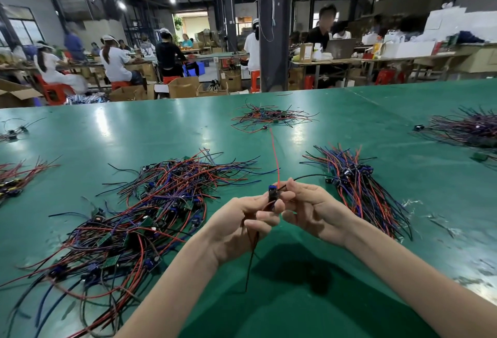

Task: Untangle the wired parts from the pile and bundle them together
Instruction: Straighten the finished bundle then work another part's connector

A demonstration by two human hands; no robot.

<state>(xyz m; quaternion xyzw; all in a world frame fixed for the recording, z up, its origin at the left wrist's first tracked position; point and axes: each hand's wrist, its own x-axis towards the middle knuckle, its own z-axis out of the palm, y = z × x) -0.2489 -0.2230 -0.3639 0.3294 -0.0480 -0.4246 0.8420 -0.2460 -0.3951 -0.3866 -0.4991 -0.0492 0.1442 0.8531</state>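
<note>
A small wired part point(273, 194) with a blue-and-black body is held above the green table point(295, 297) between both hands. My left hand point(242, 223) grips its lower end, and dark wires hang down from the fist. My right hand point(312, 210) pinches the part's upper side, where a red wire point(274, 157) rises straight up and a black wire runs off to the right. The big tangled pile point(139, 219) of red, blue and black wires with green boards lies to the left. A straightened bundle point(360, 187) lies to the right.
Smaller wire heaps lie farther off: one at the table's middle back point(266, 117), one at the far right point(468, 128), two at the left edge point(13, 176). Beyond the table stand a dark pillar point(274, 28), cardboard boxes and seated workers.
</note>
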